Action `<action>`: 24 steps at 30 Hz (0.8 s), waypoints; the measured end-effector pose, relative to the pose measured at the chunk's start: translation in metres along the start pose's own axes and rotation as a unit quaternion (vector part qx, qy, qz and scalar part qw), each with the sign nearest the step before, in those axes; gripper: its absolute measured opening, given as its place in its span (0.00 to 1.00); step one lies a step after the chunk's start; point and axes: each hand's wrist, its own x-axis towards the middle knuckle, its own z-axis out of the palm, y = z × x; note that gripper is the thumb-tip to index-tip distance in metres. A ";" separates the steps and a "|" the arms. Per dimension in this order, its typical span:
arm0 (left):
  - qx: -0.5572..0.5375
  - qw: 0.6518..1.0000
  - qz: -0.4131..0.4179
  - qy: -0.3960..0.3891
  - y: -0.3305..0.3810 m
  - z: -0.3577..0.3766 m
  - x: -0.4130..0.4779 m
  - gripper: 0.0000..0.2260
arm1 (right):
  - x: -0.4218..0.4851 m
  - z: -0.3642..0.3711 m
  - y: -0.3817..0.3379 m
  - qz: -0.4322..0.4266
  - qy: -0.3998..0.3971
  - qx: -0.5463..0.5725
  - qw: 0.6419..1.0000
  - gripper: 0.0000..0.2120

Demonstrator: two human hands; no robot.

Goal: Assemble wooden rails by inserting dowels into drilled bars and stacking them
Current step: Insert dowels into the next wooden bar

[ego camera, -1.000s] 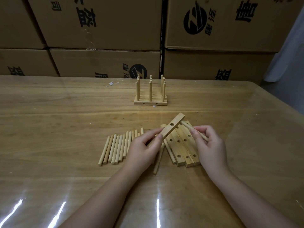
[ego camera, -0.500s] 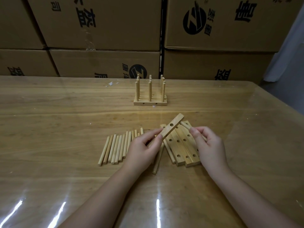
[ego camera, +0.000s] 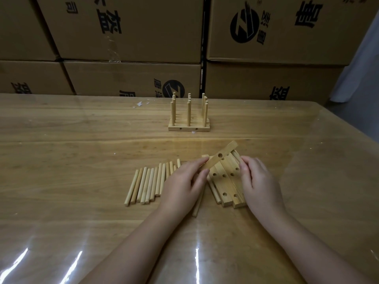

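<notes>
Left fingers (ego camera: 200, 162) around drilled bar (ego camera: 228, 149)

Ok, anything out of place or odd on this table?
Minor only: white flecks spatter the table left of the finished rails, and one stray dowel lies apart from the dowel row, poking out beneath the left hand, which grips a drilled bar.

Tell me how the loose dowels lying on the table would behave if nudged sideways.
The loose dowels are round and lie flat, so they would probably roll. The table looks glossy, so they may slide too. They look thin, plain wood, likely light and stiff.
</notes>
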 end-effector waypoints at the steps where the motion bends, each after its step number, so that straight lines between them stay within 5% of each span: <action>1: 0.012 1.000 0.009 0.008 0.001 0.000 -0.001 0.17 | 0.000 0.000 0.000 0.004 -0.007 0.008 1.000 0.13; 24: 0.003 0.998 0.061 0.011 0.001 -0.004 0.000 0.19 | -0.002 0.003 0.000 0.040 -0.023 0.039 0.998 0.12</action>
